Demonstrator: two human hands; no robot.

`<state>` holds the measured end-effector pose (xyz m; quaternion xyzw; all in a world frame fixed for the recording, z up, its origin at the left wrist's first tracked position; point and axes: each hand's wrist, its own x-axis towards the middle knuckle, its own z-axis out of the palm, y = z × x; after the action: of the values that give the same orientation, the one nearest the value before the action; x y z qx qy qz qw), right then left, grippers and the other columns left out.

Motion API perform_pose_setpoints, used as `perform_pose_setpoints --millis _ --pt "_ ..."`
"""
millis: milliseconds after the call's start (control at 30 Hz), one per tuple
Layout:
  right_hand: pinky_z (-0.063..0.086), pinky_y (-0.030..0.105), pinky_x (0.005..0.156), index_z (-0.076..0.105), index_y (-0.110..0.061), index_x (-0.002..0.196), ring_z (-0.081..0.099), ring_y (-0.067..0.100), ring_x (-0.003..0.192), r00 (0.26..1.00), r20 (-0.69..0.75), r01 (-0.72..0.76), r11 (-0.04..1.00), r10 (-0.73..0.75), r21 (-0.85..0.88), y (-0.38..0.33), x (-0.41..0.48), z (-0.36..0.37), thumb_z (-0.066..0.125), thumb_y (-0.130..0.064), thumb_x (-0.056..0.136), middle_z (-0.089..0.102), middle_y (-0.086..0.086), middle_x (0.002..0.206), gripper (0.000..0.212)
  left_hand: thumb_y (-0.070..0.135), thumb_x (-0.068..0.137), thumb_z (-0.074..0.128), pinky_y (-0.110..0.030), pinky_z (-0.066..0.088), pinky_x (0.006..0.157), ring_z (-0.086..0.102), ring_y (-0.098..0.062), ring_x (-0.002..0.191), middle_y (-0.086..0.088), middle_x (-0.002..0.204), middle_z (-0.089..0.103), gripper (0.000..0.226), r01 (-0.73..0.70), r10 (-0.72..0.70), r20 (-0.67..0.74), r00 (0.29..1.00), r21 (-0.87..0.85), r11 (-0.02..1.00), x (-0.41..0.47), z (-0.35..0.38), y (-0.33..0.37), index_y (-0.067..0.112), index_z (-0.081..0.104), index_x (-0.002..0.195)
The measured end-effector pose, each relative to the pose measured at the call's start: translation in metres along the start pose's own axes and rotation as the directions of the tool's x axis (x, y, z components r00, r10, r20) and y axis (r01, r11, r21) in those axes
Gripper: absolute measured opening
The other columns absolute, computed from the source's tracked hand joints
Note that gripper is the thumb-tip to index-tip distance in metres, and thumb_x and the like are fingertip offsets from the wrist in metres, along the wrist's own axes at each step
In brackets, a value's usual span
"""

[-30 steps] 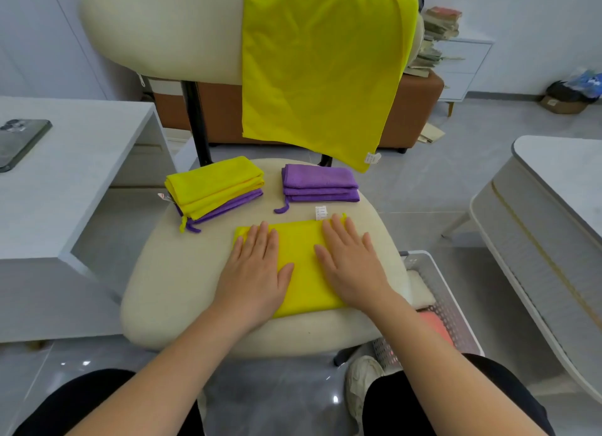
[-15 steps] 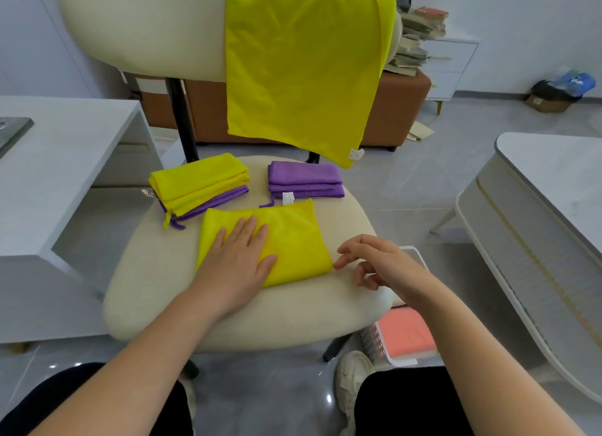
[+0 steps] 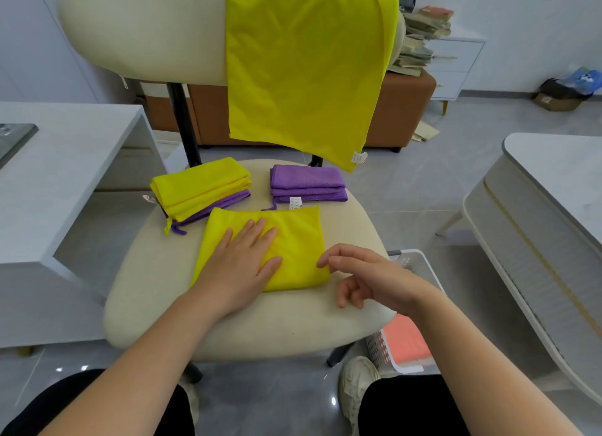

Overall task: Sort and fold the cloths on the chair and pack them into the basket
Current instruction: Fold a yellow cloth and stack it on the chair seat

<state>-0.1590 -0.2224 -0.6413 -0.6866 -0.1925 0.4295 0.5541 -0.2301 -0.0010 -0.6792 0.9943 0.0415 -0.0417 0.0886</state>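
The left hand (image 3: 239, 268) presses flat on the yellow cloth (image 3: 301, 240) (folded, on the chair (image 3: 156, 289)); the right hand (image 3: 371, 277) hovers beside it, loosely curled and empty.

Bare forearms, black trousers (image 3: 407, 403), and a worn off-white sneaker (image 3: 356, 378)

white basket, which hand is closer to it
Right. The right hand hovers just beside the white basket; the left hand lies flat on the folded yellow cloth, farther off.
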Motion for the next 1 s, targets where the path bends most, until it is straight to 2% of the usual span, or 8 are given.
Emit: perform_pose_setpoints --millis 133,433,600,700,767,833,900,1000 --pt "0.048 0.02 0.048 0.059 -0.018 0.106 0.067 0.018 0.067 0.986 0.166 -0.005 0.999 -0.003 0.047 -0.002 0.001 0.007 0.051 -0.029 0.091 0.065 -0.012 0.08 0.019 0.066 0.066 -0.015 -0.036 -0.004 0.117 -0.01 -0.013 0.146 0.003 0.159 -0.008 0.095 -0.009 0.009 0.013 1.0 0.033 0.999 0.001 0.001 0.0 0.027 0.002 0.151" --pt "0.046 0.019 0.047 0.06 -0.011 0.091 0.055 0.011 0.048 0.996 0.082 -0.023 0.999 0.027 -0.049 0.0 -0.002 -0.005 0.046 -0.016 0.098 0.06 -0.012 0.063 0.016 0.065 0.064 -0.019 -0.036 -0.004 0.117 -0.011 -0.012 0.146 0.003 0.159 -0.01 0.097 0.006 -0.007 0.01 1.0 0.048 0.999 0.001 0.003 -0.002 0.027 -0.001 0.151" --pt "0.043 0.019 0.045 0.063 -0.014 0.079 0.05 0.012 0.047 0.999 0.043 -0.017 0.999 0.019 -0.03 0.005 -0.002 -0.012 0.057 -0.025 0.084 0.062 -0.002 0.076 0.014 0.065 0.064 -0.02 -0.037 -0.005 0.117 -0.011 -0.013 0.146 0.003 0.159 -0.011 0.097 0.017 -0.018 0.008 1.0 0.056 0.998 0.002 0.005 -0.003 0.026 -0.002 0.151" --pt "0.039 0.02 0.044 0.063 -0.014 0.075 0.045 0.009 0.045 0.996 -0.084 0.001 0.993 -0.011 -0.121 0.003 -0.001 -0.011 0.056 -0.018 0.092 0.06 -0.004 0.071 0.019 0.065 0.064 -0.02 -0.037 -0.005 0.117 -0.011 -0.013 0.146 0.003 0.159 -0.011 0.097 0.014 -0.014 0.007 1.0 0.06 0.998 0.002 0.005 -0.003 0.026 -0.003 0.151" --pt "0.038 0.023 0.047 0.063 -0.018 0.071 0.046 0.007 0.045 0.943 -0.308 0.028 0.952 -0.127 -0.305 0.004 0.006 -0.007 0.054 -0.016 0.093 0.058 -0.005 0.067 0.024 0.065 0.065 -0.019 -0.036 -0.006 0.116 -0.011 -0.012 0.146 0.003 0.159 -0.011 0.097 0.004 -0.004 0.0 1.0 0.044 0.999 0.0 0.003 -0.002 0.026 -0.003 0.151" --pt "0.042 0.028 0.058 0.064 -0.022 0.076 0.053 0.008 0.057 0.811 -0.48 0.017 0.833 -0.335 -0.553 0.006 0.016 0.001 0.054 -0.02 0.091 0.06 -0.009 0.07 0.019 0.066 0.066 -0.017 -0.035 -0.007 0.116 -0.01 -0.012 0.146 0.003 0.159 -0.008 0.096 0.002 -0.002 -0.033 0.999 0.008 1.0 -0.004 -0.002 -0.002 0.025 0.0 0.151" --pt "0.046 0.031 0.075 0.066 -0.02 0.093 0.059 0.011 0.08 0.718 -0.456 0.052 0.693 -0.527 -0.719 0.002 0.027 0.015 0.051 -0.026 0.091 0.065 -0.006 0.09 0.016 0.065 0.068 -0.017 -0.035 -0.008 0.116 -0.011 -0.012 0.146 0.003 0.159 -0.006 0.094 0.013 -0.013 -0.069 0.998 -0.007 1.0 -0.01 -0.007 -0.005 0.025 0.001 0.151" --pt "0.029 0.035 0.11 0.048 -0.011 0.136 0.04 0.024 0.134 0.774 -0.246 0.092 0.488 -0.583 -0.868 -0.006 0.046 0.04 0.042 -0.033 0.095 0.047 0.009 0.143 0.047 0.064 0.067 -0.019 -0.036 -0.008 0.116 -0.014 -0.013 0.145 0.002 0.159 -0.01 0.095 0.058 -0.055 -0.07 0.996 0.038 0.998 -0.014 -0.006 -0.017 0.025 -0.001 0.151"
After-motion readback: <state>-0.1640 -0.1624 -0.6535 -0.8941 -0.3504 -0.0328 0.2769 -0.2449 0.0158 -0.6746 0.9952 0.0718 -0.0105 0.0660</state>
